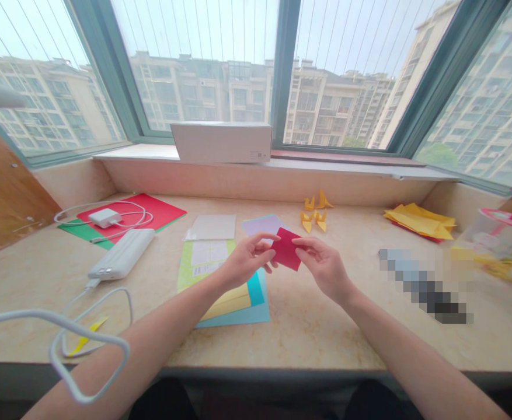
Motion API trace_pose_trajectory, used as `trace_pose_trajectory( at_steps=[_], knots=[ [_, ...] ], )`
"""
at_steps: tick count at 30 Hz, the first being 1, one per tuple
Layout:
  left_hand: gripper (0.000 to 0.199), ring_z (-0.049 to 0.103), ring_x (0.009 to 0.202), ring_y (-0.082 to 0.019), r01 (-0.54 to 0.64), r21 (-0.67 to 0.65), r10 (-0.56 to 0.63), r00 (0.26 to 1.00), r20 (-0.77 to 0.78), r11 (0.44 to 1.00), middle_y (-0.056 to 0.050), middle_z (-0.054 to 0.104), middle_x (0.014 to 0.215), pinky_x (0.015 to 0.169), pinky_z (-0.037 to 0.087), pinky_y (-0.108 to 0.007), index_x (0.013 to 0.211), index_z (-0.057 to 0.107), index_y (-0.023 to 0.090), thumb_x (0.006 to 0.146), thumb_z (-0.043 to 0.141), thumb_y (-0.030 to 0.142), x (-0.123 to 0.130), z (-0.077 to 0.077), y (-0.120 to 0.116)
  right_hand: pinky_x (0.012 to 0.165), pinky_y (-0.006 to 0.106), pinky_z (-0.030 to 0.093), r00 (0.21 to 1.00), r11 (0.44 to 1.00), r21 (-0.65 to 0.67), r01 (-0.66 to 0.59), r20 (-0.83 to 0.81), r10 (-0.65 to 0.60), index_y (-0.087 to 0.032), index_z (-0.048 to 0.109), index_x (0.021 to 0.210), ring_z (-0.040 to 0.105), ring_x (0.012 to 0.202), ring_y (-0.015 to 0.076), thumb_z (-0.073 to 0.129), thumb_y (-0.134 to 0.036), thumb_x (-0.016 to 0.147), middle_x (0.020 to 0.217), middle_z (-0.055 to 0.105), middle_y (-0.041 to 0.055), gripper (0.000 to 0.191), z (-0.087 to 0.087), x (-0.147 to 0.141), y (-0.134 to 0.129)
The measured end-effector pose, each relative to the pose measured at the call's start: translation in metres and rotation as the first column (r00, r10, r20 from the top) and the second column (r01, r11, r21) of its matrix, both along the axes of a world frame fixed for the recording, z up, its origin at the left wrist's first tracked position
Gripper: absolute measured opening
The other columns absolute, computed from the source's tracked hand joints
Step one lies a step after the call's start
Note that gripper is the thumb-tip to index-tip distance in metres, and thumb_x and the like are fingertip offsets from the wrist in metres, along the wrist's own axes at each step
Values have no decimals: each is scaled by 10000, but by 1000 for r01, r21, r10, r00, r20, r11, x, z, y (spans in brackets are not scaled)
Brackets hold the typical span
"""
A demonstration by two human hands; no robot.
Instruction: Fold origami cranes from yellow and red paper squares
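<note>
A small square of red paper (287, 249) is held up above the counter between my two hands. My left hand (252, 256) pinches its left edge, thumb and index finger together. On the opposite edge, my right hand (321, 260) grips the paper between thumb and fingers. Just beyond the paper stand several small folded yellow paper figures (314, 213). Under and beside my left hand lie coloured sheets, among them a light blue sheet (242, 312) and a lilac sheet (262, 224).
To the left are a white power bank (122, 254), a white charger (105, 218) with looping cables, and red paper (162, 211). Yellow paper sheets (422, 220) lie at the right, near a clear cup (505, 233). A white box (223, 143) stands on the window sill.
</note>
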State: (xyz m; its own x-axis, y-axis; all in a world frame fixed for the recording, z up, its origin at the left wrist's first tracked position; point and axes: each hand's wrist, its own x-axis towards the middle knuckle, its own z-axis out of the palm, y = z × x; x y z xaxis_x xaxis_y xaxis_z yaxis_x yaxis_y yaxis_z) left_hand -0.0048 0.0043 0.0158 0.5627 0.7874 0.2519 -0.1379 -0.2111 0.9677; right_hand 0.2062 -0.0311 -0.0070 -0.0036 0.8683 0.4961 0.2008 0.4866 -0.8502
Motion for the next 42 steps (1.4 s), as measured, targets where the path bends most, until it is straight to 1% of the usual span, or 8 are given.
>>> trace_pose_trajectory(
  at_steps=[7, 16, 23, 28, 31, 34, 39, 42],
  knots=[
    [288, 665, 718, -154, -54, 20, 54, 998, -21, 998, -60, 670, 857, 598, 588, -286, 1081, 628, 124, 874, 658, 321, 1, 4, -4, 850, 366, 555, 998, 998, 58, 14, 62, -18, -264, 727, 1112, 626, 1073, 227, 518, -166, 910, 1247, 615, 82, 307, 4, 3, -3],
    [474, 657, 857, -189, -48, 25, 49, 998, -40, 999, -105, 688, 1006, 647, 596, -296, 1200, 604, 123, 792, 769, 302, 0, 3, -3, 955, 405, 526, 975, 998, 57, -40, 218, 27, -273, 716, 1158, 513, 1281, 272, 565, -154, 879, 1414, 473, 109, 339, 10, 2, -8],
    [426, 650, 831, -191, -121, 61, 124, 991, -52, 991, -99, 694, 940, 603, 581, -278, 1146, 660, 109, 854, 704, 417, 1, 2, 0, 964, 423, 534, 990, 994, 37, -100, 106, 96, -287, 660, 1225, 475, 1339, 280, 563, -290, 948, 1438, 467, 107, 293, 8, 4, -7],
    [438, 626, 753, -164, -121, 113, 130, 989, -73, 986, -77, 702, 855, 595, 571, -256, 1034, 723, 115, 916, 590, 514, 0, 2, 1, 971, 438, 527, 994, 994, 2, -107, 13, 107, -291, 601, 1282, 580, 1221, 259, 575, -393, 958, 1463, 469, 106, 340, 2, 2, -4],
    [476, 617, 691, -147, -106, 126, 115, 991, -70, 986, -61, 695, 823, 564, 553, -236, 1045, 718, 126, 918, 564, 558, 1, 2, -1, 905, 419, 551, 995, 995, -31, -96, 7, 96, -278, 556, 1319, 650, 1070, 236, 641, -421, 916, 1357, 585, 117, 436, 1, 1, -2],
    [510, 626, 673, -148, -92, 149, 106, 990, -95, 985, -56, 697, 801, 563, 523, -225, 1122, 698, 132, 921, 547, 576, 0, 2, -2, 863, 397, 547, 994, 996, -35, -86, 66, 88, -237, 653, 1182, 666, 997, 239, 636, -432, 918, 1127, 705, 96, 329, 3, 0, -3],
    [470, 643, 728, -173, 10, 154, 17, 985, -170, 988, -79, 721, 884, 605, 504, -241, 1119, 716, 130, 914, 584, 532, -1, -1, -2, 732, 344, 532, 990, 1000, -8, 16, 138, -15, -209, 724, 891, 658, 824, 214, 602, -436, 933, 924, 712, 68, 261, 8, 0, -4],
    [408, 653, 795, -195, -12, 154, 40, 982, -183, 988, -85, 738, 945, 663, 507, -258, 1093, 732, 135, 908, 615, 479, -2, -3, -1, 737, 336, 533, 988, 998, 25, 50, 142, -53, -208, 716, 817, 654, 850, 214, 633, -425, 910, 948, 694, 72, 250, 8, 0, -3]
  ],
)
